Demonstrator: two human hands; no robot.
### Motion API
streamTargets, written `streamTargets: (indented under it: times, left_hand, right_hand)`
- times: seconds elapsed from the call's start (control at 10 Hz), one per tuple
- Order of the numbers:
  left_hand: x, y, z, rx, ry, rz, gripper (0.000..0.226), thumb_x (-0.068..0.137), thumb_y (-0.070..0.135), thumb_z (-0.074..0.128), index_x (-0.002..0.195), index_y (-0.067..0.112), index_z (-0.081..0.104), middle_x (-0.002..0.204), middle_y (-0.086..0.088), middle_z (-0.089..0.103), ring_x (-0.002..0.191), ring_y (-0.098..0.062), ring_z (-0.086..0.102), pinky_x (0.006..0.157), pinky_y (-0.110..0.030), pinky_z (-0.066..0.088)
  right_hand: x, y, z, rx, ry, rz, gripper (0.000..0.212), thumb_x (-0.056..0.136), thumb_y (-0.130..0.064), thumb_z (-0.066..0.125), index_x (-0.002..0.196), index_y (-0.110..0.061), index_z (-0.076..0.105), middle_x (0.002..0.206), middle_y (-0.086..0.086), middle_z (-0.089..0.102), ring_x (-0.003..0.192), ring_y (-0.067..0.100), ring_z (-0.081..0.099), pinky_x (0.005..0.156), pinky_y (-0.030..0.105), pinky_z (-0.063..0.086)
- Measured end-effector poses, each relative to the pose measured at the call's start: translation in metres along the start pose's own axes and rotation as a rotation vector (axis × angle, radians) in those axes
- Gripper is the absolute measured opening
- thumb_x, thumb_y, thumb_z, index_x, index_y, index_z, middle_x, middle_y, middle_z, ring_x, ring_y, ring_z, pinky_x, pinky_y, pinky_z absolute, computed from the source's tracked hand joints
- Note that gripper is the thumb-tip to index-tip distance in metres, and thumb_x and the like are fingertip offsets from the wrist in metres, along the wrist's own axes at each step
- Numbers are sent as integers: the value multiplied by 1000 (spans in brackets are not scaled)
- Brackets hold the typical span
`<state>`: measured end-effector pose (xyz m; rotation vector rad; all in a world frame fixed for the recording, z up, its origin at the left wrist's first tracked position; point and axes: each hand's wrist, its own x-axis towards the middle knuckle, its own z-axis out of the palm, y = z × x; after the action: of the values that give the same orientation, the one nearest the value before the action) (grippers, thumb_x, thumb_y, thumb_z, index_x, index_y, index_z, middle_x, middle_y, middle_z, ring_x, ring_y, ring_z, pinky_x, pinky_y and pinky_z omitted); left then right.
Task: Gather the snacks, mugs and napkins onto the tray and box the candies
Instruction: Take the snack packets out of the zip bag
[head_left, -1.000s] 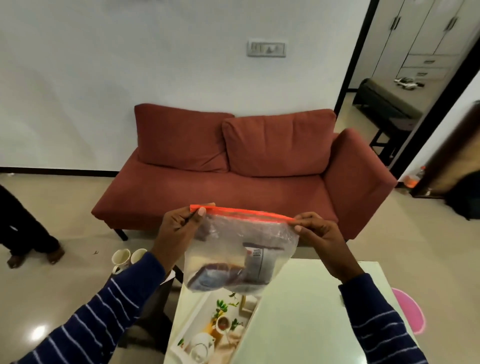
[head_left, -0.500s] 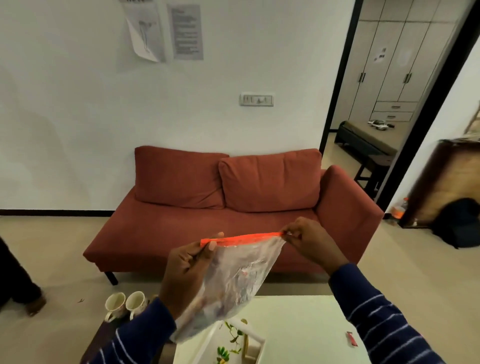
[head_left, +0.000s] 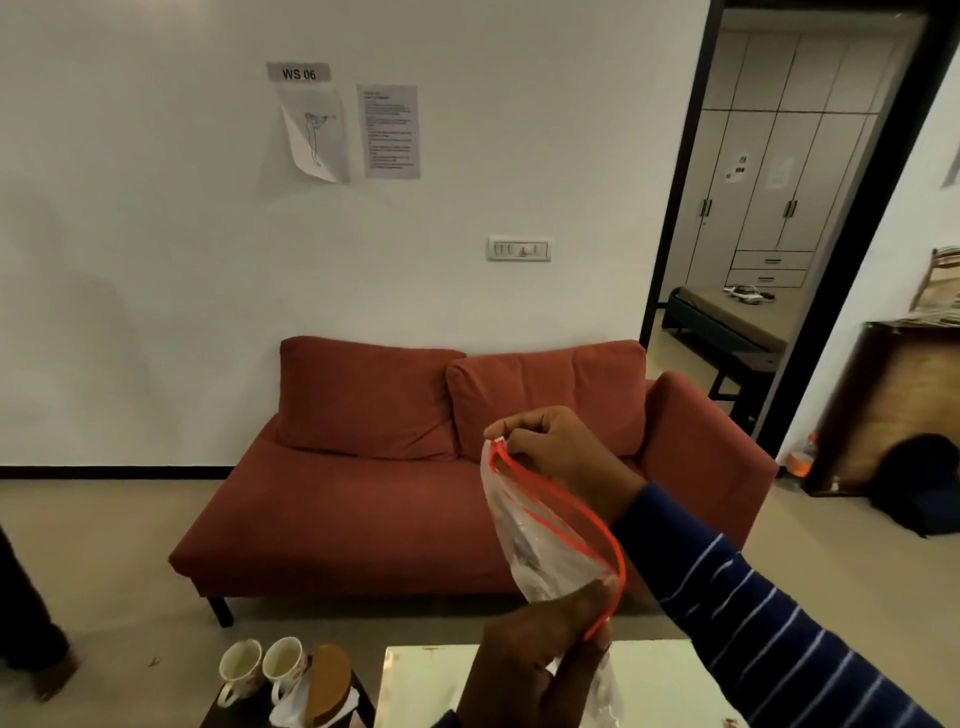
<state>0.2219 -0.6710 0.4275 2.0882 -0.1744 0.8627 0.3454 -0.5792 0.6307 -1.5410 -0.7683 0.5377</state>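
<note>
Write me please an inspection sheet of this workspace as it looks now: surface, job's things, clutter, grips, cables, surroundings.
Surface: white table at the bottom edge, mostly bare; a dark side table left of it.
Job's things: clear zip bag with an orange seal, held up in the air, contents blurred; two mugs upright on the side table.
Clutter: round brown lid beside the mugs, white plastic under it.
Grips: left hand pinches the bag's near end; right hand pinches its far end.
Cables: nothing seen.
Surroundings: red sofa, papers on the wall, switch plate, open doorway to the right, another person's leg at the left edge.
</note>
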Motion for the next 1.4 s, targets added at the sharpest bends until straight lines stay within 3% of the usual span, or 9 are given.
streamTargets:
  times: [0.1,0.2,0.3,0.5,0.6,0.7,0.9,1.0,1.4]
  left_hand:
    - [-4,-33,-46,14,-3,16,25,94,45,64,118,42,69,95,30,73,74,7,71,65,-8,52]
    - [18,-48,-102,93,119,141,24,94,48,63,116,43,68,92,31,72,71,6,70,62,-8,51]
    - [89,-28,-178,2,-105,151,37,89,60,63,125,54,59,99,46,64,80,13,69,71,-1,49]
    - [175,-7,-236,73,346,104,18,93,39,65,108,30,69,88,14,71,72,-3,68,58,-18,57]
    - [213,-10,-245,70,256,-17,30,90,28,69,119,19,70,114,8,71,100,-1,68,83,-18,57]
    - [232,-9,-248,-76,128,-39,27,89,20,71,115,19,72,106,9,76,96,-5,72,80,-21,59]
    - [243,-8,-228,-416,238,-137,38,79,20,75,113,2,73,96,-5,79,86,-18,77,66,-20,59]
    - [248,-9,-218,-442,287,-128,37,77,18,77,111,5,73,99,-6,79,90,-20,76,69,-22,60]
    - [247,9,-193,-221,458,-6,15,85,18,73,99,12,77,83,4,78,77,-10,75,65,-22,61]
  right_hand:
    - [-1,-10,1,86,-47,44,18,87,-15,72,92,1,78,78,13,72,67,16,68,69,29,60]
    - [0,-19,0,-185,-24,-36,7,88,-10,75,93,-7,80,79,12,75,71,17,66,76,30,61]
    - [0,-25,-6,-242,-49,-98,11,89,-2,71,98,-3,77,91,18,76,77,19,67,76,29,61]
    - [-3,-49,-30,-371,-147,-272,29,88,1,70,112,-2,55,97,29,69,84,28,69,85,46,57]
    - [3,-66,-38,-451,-160,-397,31,89,-4,71,111,-7,49,88,18,74,81,29,72,78,41,59]
    - [12,-73,-41,-469,-140,-460,29,90,-4,71,109,-7,49,87,17,76,81,34,72,74,45,58]
    - [26,-80,-52,-442,-80,-506,27,89,-6,74,103,-8,50,87,16,78,83,33,74,81,48,59]
    - [29,-85,-62,-444,-53,-525,29,86,-6,76,100,-13,51,89,10,79,82,19,77,76,32,61]
    - [20,-92,-88,-386,-65,-490,33,86,-14,78,86,-17,45,84,6,79,69,27,74,57,27,52]
